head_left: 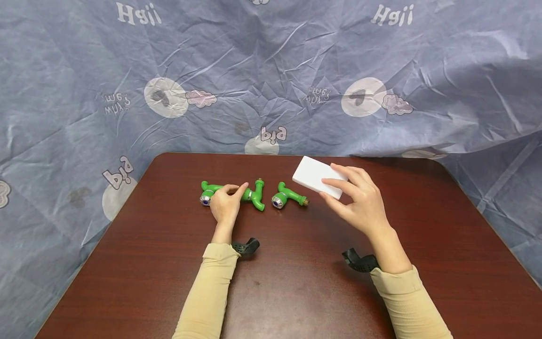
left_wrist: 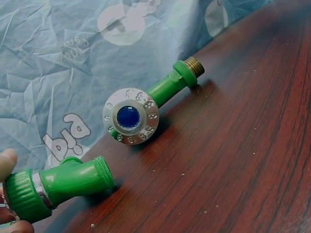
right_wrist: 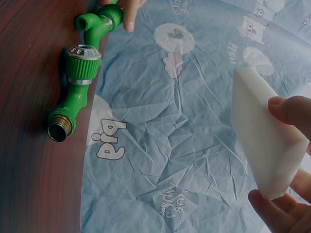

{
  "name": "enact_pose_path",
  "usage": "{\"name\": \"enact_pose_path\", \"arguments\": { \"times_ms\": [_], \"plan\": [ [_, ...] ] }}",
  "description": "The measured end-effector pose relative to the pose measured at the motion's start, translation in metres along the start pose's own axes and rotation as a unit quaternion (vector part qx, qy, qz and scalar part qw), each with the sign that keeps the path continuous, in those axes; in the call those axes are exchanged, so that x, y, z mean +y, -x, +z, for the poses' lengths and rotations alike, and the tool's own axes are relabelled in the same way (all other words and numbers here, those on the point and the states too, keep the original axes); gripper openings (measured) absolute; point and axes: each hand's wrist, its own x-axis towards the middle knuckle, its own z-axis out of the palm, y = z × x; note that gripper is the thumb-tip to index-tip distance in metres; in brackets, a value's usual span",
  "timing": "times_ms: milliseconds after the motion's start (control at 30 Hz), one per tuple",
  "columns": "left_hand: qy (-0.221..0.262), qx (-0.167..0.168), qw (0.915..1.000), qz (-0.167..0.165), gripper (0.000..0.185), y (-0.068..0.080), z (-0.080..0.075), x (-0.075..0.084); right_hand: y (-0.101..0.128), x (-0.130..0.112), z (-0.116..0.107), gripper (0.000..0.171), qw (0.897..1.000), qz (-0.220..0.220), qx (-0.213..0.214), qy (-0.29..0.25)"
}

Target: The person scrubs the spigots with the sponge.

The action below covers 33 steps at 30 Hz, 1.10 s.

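Note:
My left hand [head_left: 226, 205] pinches the ribbed knob end of a green plastic faucet [head_left: 257, 197] low over the table; in the left wrist view that faucet [left_wrist: 75, 180] shows its threaded end pointing right. A second green faucet [head_left: 205, 193] lies partly hidden behind the same hand. To the right rests a third green faucet [head_left: 288, 194], with a silver, blue-centred cap and a brass threaded end [right_wrist: 59, 128]. Raised over the table, my right hand [head_left: 360, 197] grips a white sponge block [head_left: 316, 175] by its right end, thumb on one face and fingers on the other.
The dark red-brown wooden table [head_left: 292, 287] spreads under both arms. Behind it hangs a wrinkled grey-blue printed cloth [head_left: 262, 61]. Black straps [head_left: 360, 262] sit at both wrists, below beige sleeves [head_left: 209, 292].

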Motion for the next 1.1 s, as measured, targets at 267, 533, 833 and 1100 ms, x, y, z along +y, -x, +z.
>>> {"name": "enact_pose_path", "arguments": {
  "times_ms": [267, 533, 833, 1100],
  "plan": [
    [0.048, 0.061, 0.9970, 0.010, 0.034, -0.002, -0.006, -0.001, 0.001, 0.000, 0.001, 0.025, 1.000, 0.001, -0.003, 0.000],
    [0.098, 0.179, 0.9781, 0.043, 0.020, -0.010, -0.016, -0.007, 0.001, 0.001, 0.001, 0.026, 1.000, 0.003, -0.005, -0.001],
    [0.179, 0.158, 0.9641, -0.117, 0.046, -0.014, -0.018, -0.010, 0.002, 0.001, 0.001, 0.025, 1.000, 0.004, -0.004, -0.001],
    [0.206, 0.114, 0.9464, -0.221, 0.064, -0.015, -0.021, -0.015, 0.001, 0.001, 0.002, 0.025, 1.000, 0.005, -0.008, -0.003]
  ]
}}
